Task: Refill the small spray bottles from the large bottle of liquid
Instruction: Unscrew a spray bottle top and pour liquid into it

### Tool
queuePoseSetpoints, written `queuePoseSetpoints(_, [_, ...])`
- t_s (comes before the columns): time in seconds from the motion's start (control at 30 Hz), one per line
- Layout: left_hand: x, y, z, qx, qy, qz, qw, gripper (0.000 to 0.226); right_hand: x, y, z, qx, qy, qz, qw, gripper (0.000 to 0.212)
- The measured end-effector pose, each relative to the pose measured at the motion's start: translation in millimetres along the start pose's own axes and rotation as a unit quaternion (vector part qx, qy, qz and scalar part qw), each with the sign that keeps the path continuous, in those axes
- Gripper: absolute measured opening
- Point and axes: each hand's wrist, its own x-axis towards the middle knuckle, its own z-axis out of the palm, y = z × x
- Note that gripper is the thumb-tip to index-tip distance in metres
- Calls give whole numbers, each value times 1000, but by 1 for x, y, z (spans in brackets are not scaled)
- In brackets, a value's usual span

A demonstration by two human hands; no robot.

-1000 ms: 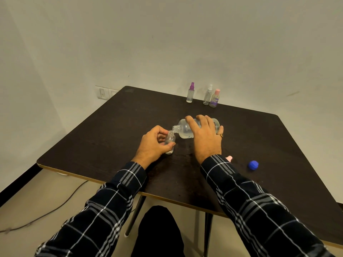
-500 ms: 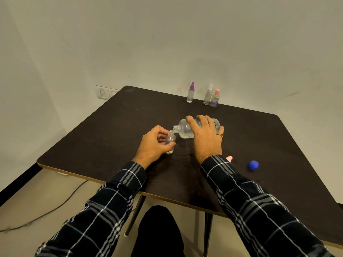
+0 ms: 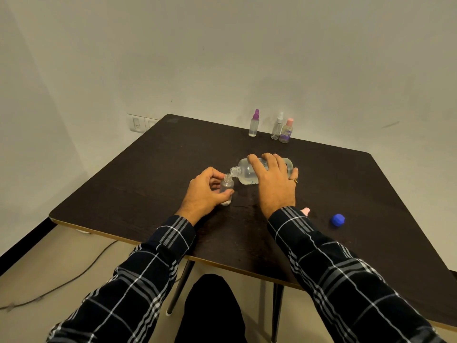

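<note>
Head view: at the centre of the table [image 3: 148, 169], the small bottle [image 3: 226, 188] is gripped by the left hand [image 3: 204, 194], its base hidden by fingers. The large bottle [image 3: 243, 173], tipped to its mouth, is grasped by the right hand [image 3: 275, 183]. A pink cap [image 3: 306, 210] is half hidden behind the right sleeve [image 3: 291, 221]. Three spare bottles [image 3: 278, 127] are set at the table's far edge.

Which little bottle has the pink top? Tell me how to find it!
Find the dark table and follow its far edge by the wall, where three small bottles stand. The pink-topped bottle is the rightmost and alone has a purple label; the white-topped bottle and purple-topped bottle are clear.
</note>
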Motion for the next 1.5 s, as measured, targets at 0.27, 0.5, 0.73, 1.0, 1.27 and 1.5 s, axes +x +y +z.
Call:
queuePoseSetpoints(0.27, [1,1,-1,2,-3,-7,1000,38,2,-1,2,10,-8,7,1000,87])
queuePoseSetpoints(0.5, [0,0,0,-9,-1,-4,1000,39,-3,1,7,96,19,35,995,82])
queuePoseSetpoints(0.73, [1,-2,1,-9,1,0,1000,39,-7,9,21,273,42,96,956,80])
queuePoseSetpoints(1.0, [0,-1,0,-8,1,3,1000,38,-6,25,17,390,54,176,902,77])
queuePoseSetpoints(1.27, [1,2,11,-8,-5,2,1000,39,-14,46,16,409,1,226,884,74])
queuePoseSetpoints(1.5, [0,6,11,-5,-9,6,1000,37,-25,65,6,311,-54,219,923,99])
